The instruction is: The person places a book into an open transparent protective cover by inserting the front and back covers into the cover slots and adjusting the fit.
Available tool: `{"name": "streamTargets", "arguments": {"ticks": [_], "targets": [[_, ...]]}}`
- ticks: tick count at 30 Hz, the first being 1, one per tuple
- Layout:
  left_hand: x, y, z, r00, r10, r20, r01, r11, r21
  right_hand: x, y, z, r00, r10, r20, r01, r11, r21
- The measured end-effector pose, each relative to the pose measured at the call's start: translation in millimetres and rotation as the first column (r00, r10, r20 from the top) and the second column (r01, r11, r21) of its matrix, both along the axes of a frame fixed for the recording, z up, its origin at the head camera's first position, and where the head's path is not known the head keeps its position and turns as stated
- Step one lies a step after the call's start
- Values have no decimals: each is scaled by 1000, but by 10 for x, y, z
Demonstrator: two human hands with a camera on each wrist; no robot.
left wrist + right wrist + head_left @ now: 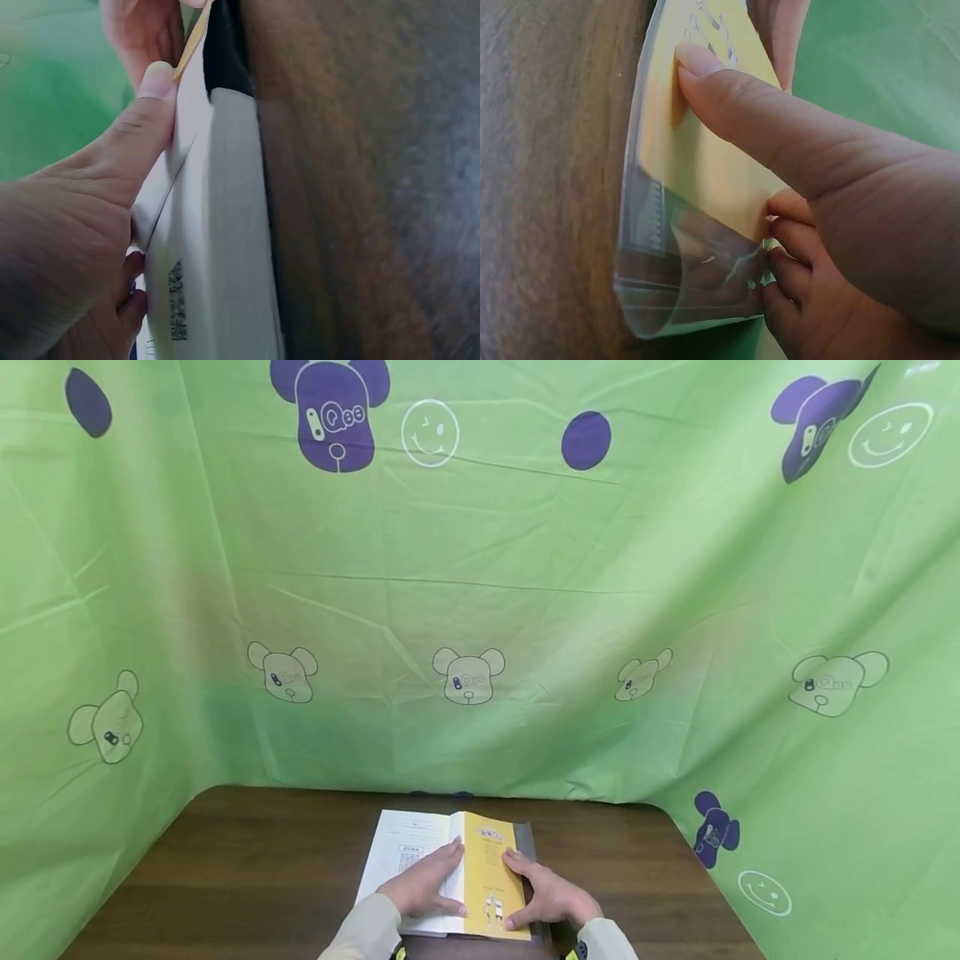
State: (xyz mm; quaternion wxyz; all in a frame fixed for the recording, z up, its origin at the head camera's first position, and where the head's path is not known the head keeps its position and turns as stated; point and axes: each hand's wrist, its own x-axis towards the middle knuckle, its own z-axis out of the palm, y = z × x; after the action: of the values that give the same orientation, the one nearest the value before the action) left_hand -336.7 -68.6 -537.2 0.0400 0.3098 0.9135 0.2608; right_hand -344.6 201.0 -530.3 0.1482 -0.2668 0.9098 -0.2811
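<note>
An open book lies on the table near its front edge in the head view. Its left side is a white page [405,835] with a printed code; its right side is a yellow flap [487,872] with small drawings. Beyond the yellow edge sticks out a clear plastic cover [705,255], looking grey from above. My left hand [427,881] lies across the white page, fingertips and thumb beside the fold. My right hand [551,893] rests on the yellow flap, its thumb [735,97] pressing the flap and its other fingers at the plastic.
The brown wooden table [247,868] extends to both sides of the book. A green curtain [465,568] with bear heads and smiling faces hangs behind the table and along both sides.
</note>
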Motion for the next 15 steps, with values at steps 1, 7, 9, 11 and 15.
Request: {"name": "streamTargets", "arguments": {"ticks": [1, 7, 9, 11, 15], "targets": [[6, 7, -4, 1000, -1, -19, 1, 1000, -12, 3, 2, 1, 1000, 0, -3, 0, 1000, 0], [38, 67, -5, 996, 20, -89, -27, 997, -76, 22, 8, 7, 1000, -7, -20, 7, 1000, -3], [49, 94, 1, 995, 18, -93, -27, 995, -92, 40, 8, 18, 1000, -6, -25, 6, 1000, -1], [54, 124, -1, 996, 12, -93, -21, 994, -103, 58, 9, 27, 1000, -10, -26, 10, 1000, 4], [53, 186, -26, 995, 12, -97, -22, 994, -106, 71, 11, 33, 1000, -23, -14, 23, 1000, 9]]}}
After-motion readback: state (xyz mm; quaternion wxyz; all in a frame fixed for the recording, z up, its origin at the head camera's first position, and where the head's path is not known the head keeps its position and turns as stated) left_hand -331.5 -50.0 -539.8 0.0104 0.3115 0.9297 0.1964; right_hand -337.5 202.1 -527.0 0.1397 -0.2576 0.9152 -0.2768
